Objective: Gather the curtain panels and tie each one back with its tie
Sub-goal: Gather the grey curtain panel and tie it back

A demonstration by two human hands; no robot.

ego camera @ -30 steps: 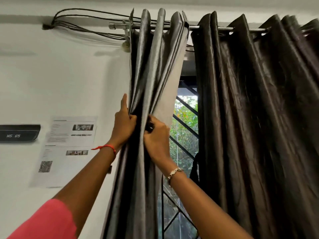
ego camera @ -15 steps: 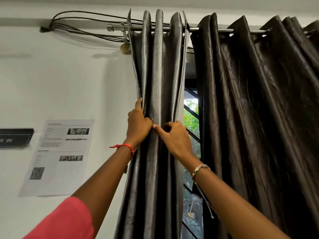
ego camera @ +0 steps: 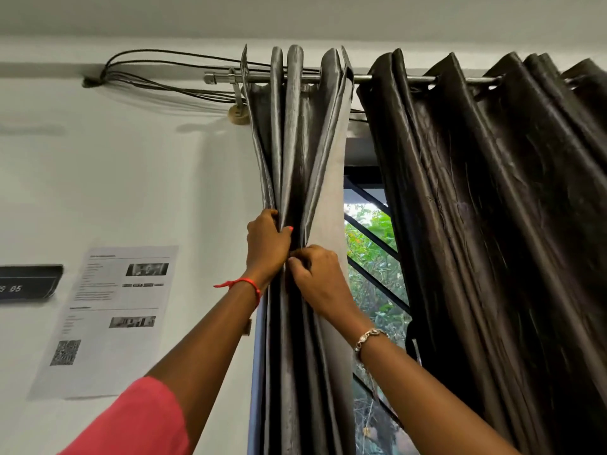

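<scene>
Head view: the left hand (ego camera: 267,243) curls its fingers (ego camera: 283,228) round the bunched folds of the grey curtain panel (ego camera: 295,142), and touching it at 4 o'clock the right hand (ego camera: 318,284) pinches the same folds with bent fingers (ego camera: 297,261). That panel hangs gathered from the rod (ego camera: 223,77) at 12 o'clock, with the barred window (ego camera: 374,274) showing just beside it at 3 o'clock. Further toward 3 o'clock the dark curtain panel (ego camera: 492,224) hangs loose, and a printed sheet (ego camera: 111,316) is stuck to the wall at 9 o'clock.
</scene>
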